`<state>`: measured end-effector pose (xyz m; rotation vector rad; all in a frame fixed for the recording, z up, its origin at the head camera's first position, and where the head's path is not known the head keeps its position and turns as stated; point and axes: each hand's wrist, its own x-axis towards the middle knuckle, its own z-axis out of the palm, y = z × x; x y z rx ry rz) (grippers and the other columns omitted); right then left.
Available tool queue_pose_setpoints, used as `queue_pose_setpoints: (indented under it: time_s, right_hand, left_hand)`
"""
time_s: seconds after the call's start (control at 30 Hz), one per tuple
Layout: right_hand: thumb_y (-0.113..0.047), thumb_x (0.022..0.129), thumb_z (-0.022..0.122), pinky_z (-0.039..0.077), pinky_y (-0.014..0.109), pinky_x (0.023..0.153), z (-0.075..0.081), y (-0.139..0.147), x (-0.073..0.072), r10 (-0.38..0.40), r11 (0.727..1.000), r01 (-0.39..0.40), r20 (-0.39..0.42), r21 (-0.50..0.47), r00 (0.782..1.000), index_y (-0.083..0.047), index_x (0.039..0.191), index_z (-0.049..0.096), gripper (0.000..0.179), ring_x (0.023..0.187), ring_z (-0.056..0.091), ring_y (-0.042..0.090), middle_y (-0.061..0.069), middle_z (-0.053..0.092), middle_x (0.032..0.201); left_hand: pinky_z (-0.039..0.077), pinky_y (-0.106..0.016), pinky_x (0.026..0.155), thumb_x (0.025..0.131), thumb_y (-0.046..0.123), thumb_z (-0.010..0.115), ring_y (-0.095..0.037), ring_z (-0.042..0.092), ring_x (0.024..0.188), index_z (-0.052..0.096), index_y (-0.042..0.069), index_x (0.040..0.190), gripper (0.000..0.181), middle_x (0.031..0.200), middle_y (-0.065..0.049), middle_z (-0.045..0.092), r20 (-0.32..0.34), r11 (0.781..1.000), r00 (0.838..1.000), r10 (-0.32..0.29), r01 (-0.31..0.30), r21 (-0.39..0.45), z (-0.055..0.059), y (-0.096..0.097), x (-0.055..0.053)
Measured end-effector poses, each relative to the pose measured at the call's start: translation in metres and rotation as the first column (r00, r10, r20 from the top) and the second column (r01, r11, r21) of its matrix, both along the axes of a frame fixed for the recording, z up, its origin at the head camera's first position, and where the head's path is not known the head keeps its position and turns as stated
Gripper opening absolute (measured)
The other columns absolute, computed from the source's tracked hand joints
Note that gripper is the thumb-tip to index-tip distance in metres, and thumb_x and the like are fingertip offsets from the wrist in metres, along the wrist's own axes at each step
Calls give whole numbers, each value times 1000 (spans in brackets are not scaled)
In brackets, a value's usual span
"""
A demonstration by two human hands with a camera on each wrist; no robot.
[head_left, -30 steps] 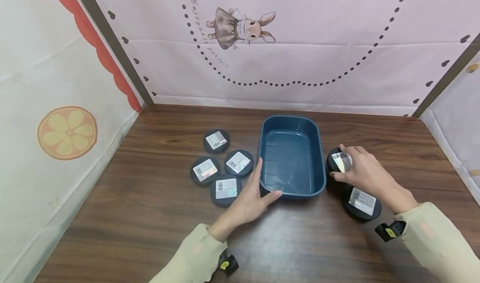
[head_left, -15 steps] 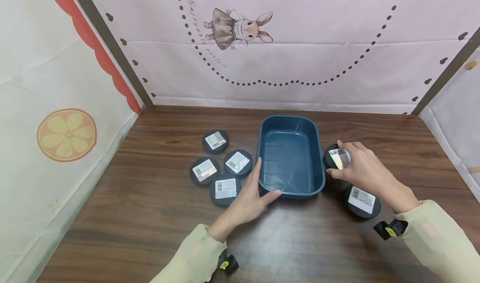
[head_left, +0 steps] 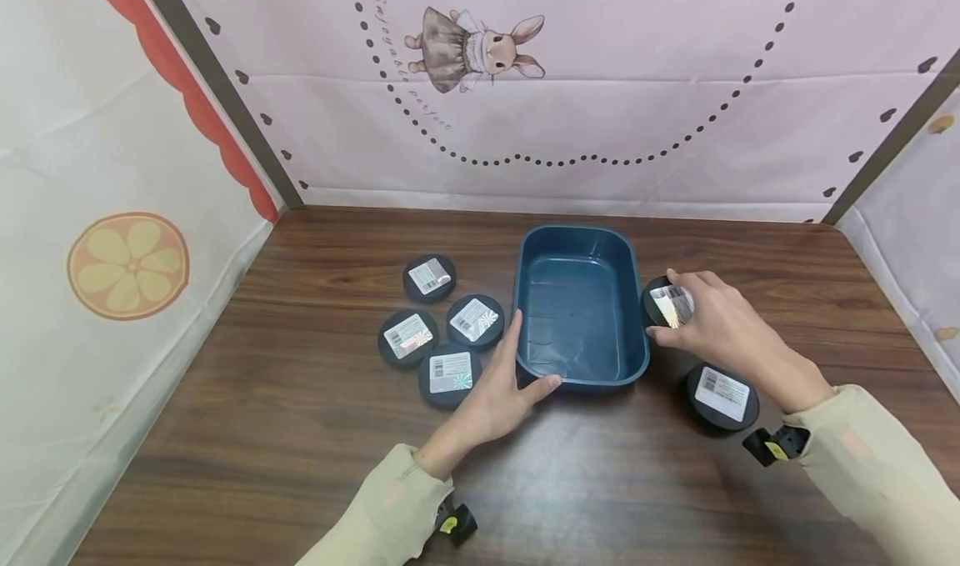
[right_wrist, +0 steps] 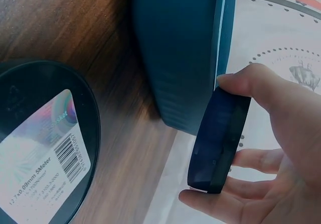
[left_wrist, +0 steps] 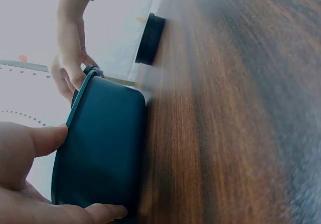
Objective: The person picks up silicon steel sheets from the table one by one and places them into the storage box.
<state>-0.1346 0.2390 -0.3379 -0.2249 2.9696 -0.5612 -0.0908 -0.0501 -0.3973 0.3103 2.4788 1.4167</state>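
Note:
A deep blue plastic bin (head_left: pixel 581 299) stands on the wooden table, nothing inside it. My left hand (head_left: pixel 495 395) rests against its near left corner, fingers straight along the side and thumb at the front rim. With thumb and fingertips my right hand (head_left: pixel 716 333) grips a round black case (right_wrist: pixel 218 138) by its edge, off the table and close beside the bin's right rim. A silver label (head_left: pixel 670 306) shows on its upper face. Another round black case (head_left: pixel 722 397) with a white barcode label lies on the table below the right wrist.
Left of the bin lie several more round black labelled cases (head_left: pixel 450 373), close to the left hand. A pale printed cloth (head_left: pixel 645 107) rises along the table's back edge, and white cloth (head_left: pixel 45 366) hangs at the left side.
My right hand has lifted the round black case away from the one near it and carried it up and slightly left, to the bin's rim. The left hand has stayed at the bin.

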Motion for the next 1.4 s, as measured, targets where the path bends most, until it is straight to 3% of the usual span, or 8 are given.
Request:
queue_pose_setpoints:
  time_s: [0.27,0.5,0.7,1.07,1.4]
  right_hand:
    - [-41,82,77,41,70,101,3,-7,-1,-10,1000,10,-20,-6,1000,5,149,39,90,130,42,58,35,42,147]
    - [-42,80,79,50,62,87,5,-15,-2,-15,1000,15,-123,2,992,3,146,42,87,113,59,50,33,52,140]
    - [-45,80,78,52,60,81,6,-19,-5,-10,998,19,-137,58,991,1,145,44,87,105,63,44,32,56,136]
    - [-40,82,78,44,65,101,10,-26,-11,19,999,-17,-61,37,998,3,147,42,86,129,50,49,30,49,146]
    - [-38,81,78,46,62,101,9,-38,-18,41,998,-39,-39,43,998,4,148,41,87,127,53,48,30,48,147]
  left_hand:
    - [19,-54,124,94,35,69,-33,13,156,2,16,163,98,169,-15,8,-8,1000,1000,1,0,7,-1,0,-1]
    - [20,-55,124,94,36,69,-33,14,156,2,17,163,98,169,-15,9,-3,1000,1000,4,-4,8,-1,0,-1]
    - [20,-56,123,94,35,70,-34,15,156,3,17,163,98,169,-14,9,-6,1000,1000,11,-11,9,-1,0,-1]
    - [19,-55,124,94,34,69,-32,13,156,2,17,163,97,169,-14,9,-2,1000,1000,11,-11,13,0,2,1]
    - [19,-55,124,94,34,69,-32,12,156,1,17,163,97,169,-14,9,1,1000,1000,5,-5,17,0,2,0]
